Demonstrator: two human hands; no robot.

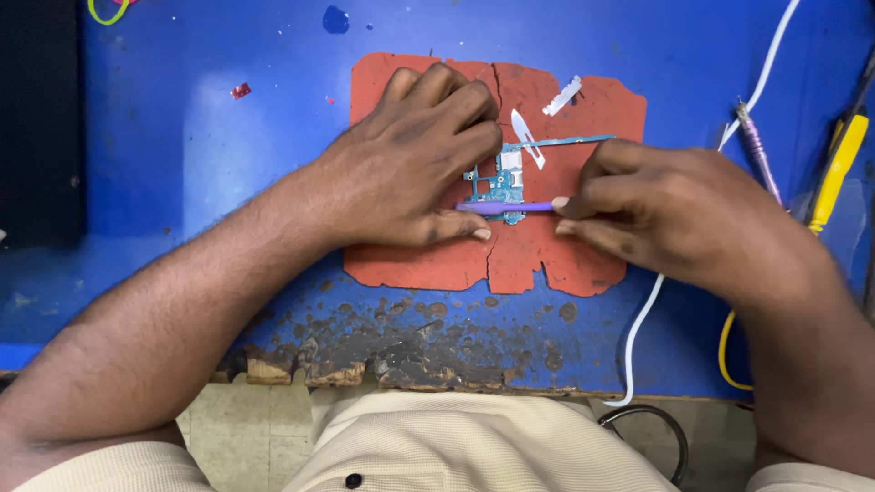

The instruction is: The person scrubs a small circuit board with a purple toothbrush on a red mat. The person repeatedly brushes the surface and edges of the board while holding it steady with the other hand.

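Note:
A small teal circuit board (pixel 504 185) lies on a cracked red mat (pixel 538 255) in the middle of the blue bench. My left hand (pixel 415 159) presses down on the board's left side, fingers curled over it. My right hand (pixel 652 214) grips a thin purple tool (pixel 506 208) whose tip lies across the board's lower edge. A small white metal shield piece (pixel 527 137) sits tilted on the board's top right.
A white plastic strip (pixel 562 95) lies at the mat's top right. A white cable (pixel 764 73) runs down the right side past a yellow-handled tool (pixel 838 173) and a purple-tipped probe (pixel 758 150). The bench's front edge (pixel 401 364) is burnt and chipped.

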